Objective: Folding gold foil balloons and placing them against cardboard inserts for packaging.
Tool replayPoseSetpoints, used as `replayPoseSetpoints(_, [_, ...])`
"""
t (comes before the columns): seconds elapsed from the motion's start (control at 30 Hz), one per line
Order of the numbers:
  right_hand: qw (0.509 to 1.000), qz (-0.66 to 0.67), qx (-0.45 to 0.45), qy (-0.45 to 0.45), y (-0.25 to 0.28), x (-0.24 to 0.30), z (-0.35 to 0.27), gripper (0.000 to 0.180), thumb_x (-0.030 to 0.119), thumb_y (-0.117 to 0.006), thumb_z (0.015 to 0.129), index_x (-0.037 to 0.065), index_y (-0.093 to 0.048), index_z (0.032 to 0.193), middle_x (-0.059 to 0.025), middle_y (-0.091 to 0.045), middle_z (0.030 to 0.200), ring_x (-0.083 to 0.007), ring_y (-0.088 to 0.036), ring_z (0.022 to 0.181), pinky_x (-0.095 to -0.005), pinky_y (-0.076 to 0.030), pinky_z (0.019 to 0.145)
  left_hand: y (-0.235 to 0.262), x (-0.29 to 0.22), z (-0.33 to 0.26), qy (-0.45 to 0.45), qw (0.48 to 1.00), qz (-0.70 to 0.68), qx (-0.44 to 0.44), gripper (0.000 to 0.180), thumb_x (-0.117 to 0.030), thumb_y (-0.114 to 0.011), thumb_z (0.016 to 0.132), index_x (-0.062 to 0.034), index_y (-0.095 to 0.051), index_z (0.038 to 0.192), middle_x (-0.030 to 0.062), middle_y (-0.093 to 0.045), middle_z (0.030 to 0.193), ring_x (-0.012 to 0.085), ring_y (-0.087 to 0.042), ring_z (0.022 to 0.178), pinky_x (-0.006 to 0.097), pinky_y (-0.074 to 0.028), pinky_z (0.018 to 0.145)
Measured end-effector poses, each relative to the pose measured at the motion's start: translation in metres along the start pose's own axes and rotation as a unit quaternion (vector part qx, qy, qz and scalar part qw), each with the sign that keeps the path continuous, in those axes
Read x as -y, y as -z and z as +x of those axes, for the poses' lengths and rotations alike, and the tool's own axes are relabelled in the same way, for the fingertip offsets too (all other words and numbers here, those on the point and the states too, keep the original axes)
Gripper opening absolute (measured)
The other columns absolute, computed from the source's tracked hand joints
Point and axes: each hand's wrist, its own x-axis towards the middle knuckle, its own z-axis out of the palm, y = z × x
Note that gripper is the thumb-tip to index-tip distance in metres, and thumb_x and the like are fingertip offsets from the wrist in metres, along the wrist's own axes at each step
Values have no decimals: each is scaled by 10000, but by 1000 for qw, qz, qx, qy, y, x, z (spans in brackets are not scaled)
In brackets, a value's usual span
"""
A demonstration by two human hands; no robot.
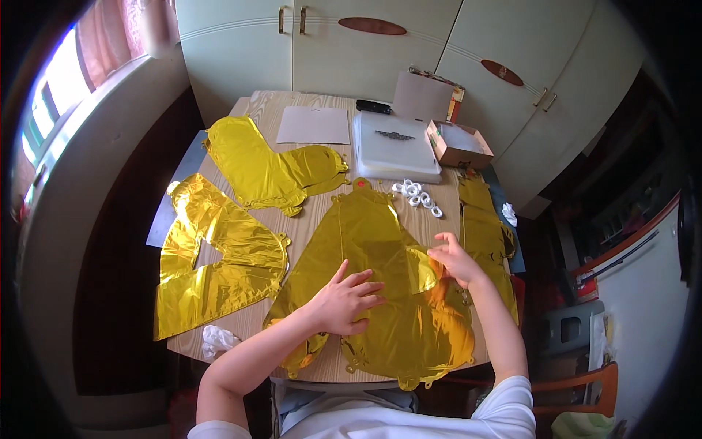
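A large, flat gold foil balloon (369,238) lies before me, with small tabs along its edges and a red spot at its far tip. My left hand (345,301) rests on its middle, palm down with fingers spread. At its right side, my right hand (458,265) holds a raised, folded-over part of the foil between thumb and fingers; the exact grip is partly hidden. The foil bends and shines orange below that hand.
More flat gold foil balloons lie at the far left (245,157), left (238,256) and right (479,212). Several white ribbon rolls (414,194) sit beyond my right hand. Behind are a clear plastic box (391,150), a small carton (461,155) and a pale sheet (313,126). Crumpled white tissue (218,340) lies near left.
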Motion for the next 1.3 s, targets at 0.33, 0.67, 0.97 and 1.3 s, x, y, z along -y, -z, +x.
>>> replayPoseSetpoints(0.33, [968,-104,200,106,-7,-12,-53,343,122,-571,918,19,-540,1244,-97,-617,1128,-168,-638,913,-295,-523,739,-2,-1,-1,3,1000,9,-18,507,-469,-607,828,-207,-592,1261,55,-497,1396,316,-378,1361,683,-161,1111])
replayPoseSetpoints(0.67, [848,-378,44,369,-32,-26,-43,431,-3,-545,856,48,-554,1284,-135,-548,1340,-311,-478,1291,-416,-395,1074,-1,-2,0,0,1000,28,-10,505,-478,-604,832,-211,-599,1261,50,-492,1401,305,-381,1359,679,-172,1109])
replayPoseSetpoints(0.97, [820,-404,81,398,-34,-30,-28,433,144,-582,924,85,-541,1351,-86,-485,1437,-311,-406,1360,-442,-330,1116,-2,-1,0,0,1000,23,-11,513,-472,-608,827,-211,-589,1269,52,-506,1374,308,-389,1351,684,-176,1106])
replayPoseSetpoints(1.3, [794,-520,155,274,-24,-8,-6,810,576,-593,853,163,-330,1499,-49,-254,1580,-321,-130,1476,-465,-154,1186,3,-4,1,1,1000,17,-5,518,-468,-614,822,-207,-584,1268,52,-496,1388,314,-383,1355,690,-170,1103])
